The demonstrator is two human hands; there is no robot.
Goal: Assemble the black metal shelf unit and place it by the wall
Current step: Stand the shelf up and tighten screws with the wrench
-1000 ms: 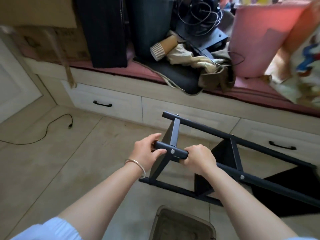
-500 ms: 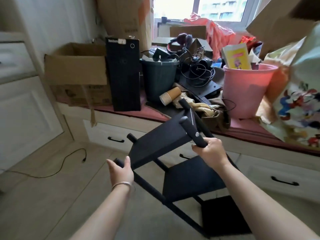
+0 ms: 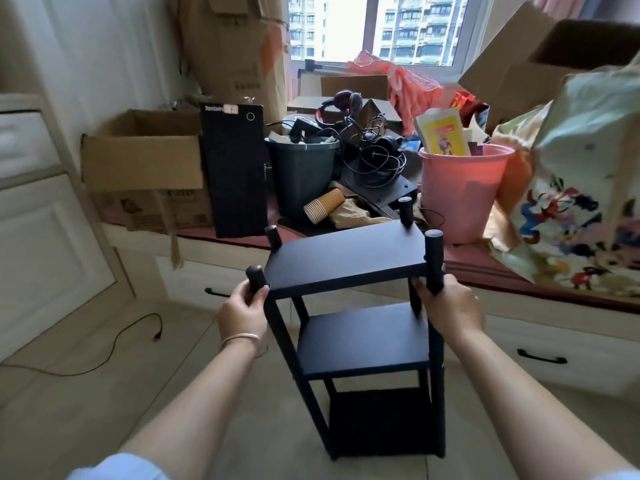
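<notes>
Forearms are reaching up from the bottom edge of the frame toward a black shelf unit (image 3: 353,306) standing upright at the centre. The left hand (image 3: 242,311), with a thin bracelet on its wrist, is curling its fingers around the near left post just under the top board. The right hand (image 3: 450,306) is gripping the near right post at about the same height, its fingers wrapping behind the tube. Both hands are sitting level and equally close, one on each side, with the shelf directly ahead of them. The long axis of the shelf is running vertically, three boards stacked one below another down to the tiled floor (image 3: 104,410); whether its feet are touching the tiles is hard to tell. The assembly is looking finished, so the carry to the wall is probably the remaining step. Beyond the shelf, a low bench with drawers (image 3: 540,358) is crossing the middle of the frame, piled with a cardboard box (image 3: 145,157), a dark bin (image 3: 301,174) and a pink bucket (image 3: 460,192). A white wall (image 3: 114,53) is filling the upper left.
</notes>
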